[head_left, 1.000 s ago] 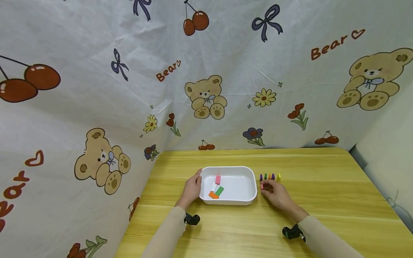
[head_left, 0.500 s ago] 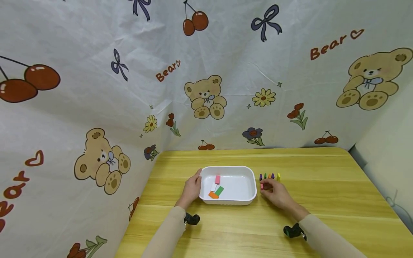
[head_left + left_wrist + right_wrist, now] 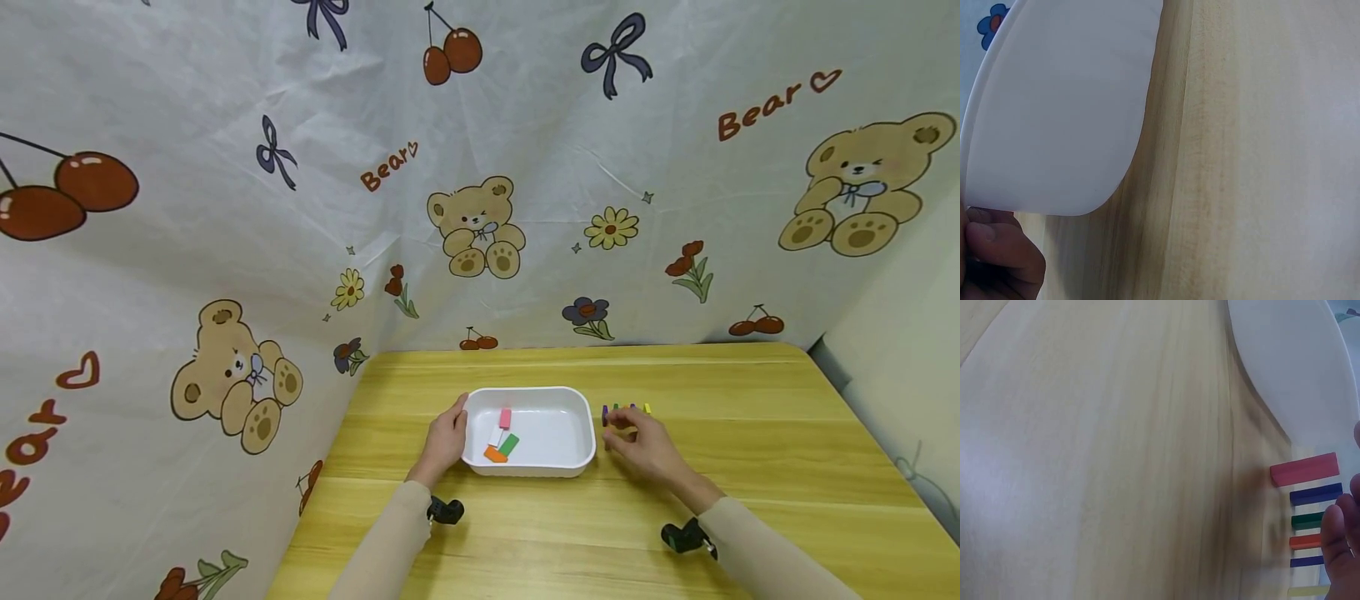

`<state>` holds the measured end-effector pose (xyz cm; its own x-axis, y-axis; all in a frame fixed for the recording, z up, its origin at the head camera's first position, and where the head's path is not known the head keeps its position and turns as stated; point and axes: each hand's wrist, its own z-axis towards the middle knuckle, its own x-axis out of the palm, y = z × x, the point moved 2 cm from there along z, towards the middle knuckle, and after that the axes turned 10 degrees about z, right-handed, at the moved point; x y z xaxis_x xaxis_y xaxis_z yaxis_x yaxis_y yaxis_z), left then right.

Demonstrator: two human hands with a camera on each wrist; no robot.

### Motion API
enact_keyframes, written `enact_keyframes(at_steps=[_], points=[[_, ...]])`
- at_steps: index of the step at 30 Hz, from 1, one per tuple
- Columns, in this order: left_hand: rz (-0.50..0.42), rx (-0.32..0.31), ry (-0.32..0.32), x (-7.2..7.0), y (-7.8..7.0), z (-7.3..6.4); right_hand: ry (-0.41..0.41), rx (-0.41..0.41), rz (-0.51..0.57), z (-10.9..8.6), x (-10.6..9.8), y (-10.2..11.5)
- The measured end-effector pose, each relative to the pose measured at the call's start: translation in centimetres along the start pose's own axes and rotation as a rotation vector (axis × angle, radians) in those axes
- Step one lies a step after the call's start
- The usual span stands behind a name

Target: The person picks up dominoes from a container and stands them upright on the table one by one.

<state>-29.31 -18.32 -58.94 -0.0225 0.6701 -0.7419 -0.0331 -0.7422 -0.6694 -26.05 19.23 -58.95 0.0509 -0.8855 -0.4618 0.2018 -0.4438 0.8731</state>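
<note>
My left hand (image 3: 445, 437) grips the left end of a white plastic tray (image 3: 528, 471), its curled fingers (image 3: 1007, 250) at the rim in the left wrist view. To the right of the tray a pink domino (image 3: 1305, 469) stands on edge, heading a row of purple (image 3: 1316, 494), green (image 3: 1307, 521), orange (image 3: 1305, 542), second purple (image 3: 1306, 562) and yellow (image 3: 1308, 591) dominoes. My right hand (image 3: 651, 450) hovers over this row, thumb and index finger apart, fingertips just off the pink domino. In the head view its fingers hide the pink domino and part of the row.
Inside the tray lie a pink domino (image 3: 506, 418), a white one (image 3: 496, 436), a green one (image 3: 508, 445) and an orange one (image 3: 495, 454). The wooden table (image 3: 555, 542) meets a bear-print cloth (image 3: 540, 308) at the back.
The right hand, earlier pinching the pink domino at the near end of the row, has spread its fingers and let go, lifting slightly. The left hand and tray stay in place.
</note>
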Motion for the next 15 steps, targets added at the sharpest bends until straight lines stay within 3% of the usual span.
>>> enact_keyframes(at_steps=[15], points=[[-0.002, 0.008, -0.007, 0.0, -0.1, -0.1, -0.096, -0.121, 0.001, -0.4, 1.1, 2.5]])
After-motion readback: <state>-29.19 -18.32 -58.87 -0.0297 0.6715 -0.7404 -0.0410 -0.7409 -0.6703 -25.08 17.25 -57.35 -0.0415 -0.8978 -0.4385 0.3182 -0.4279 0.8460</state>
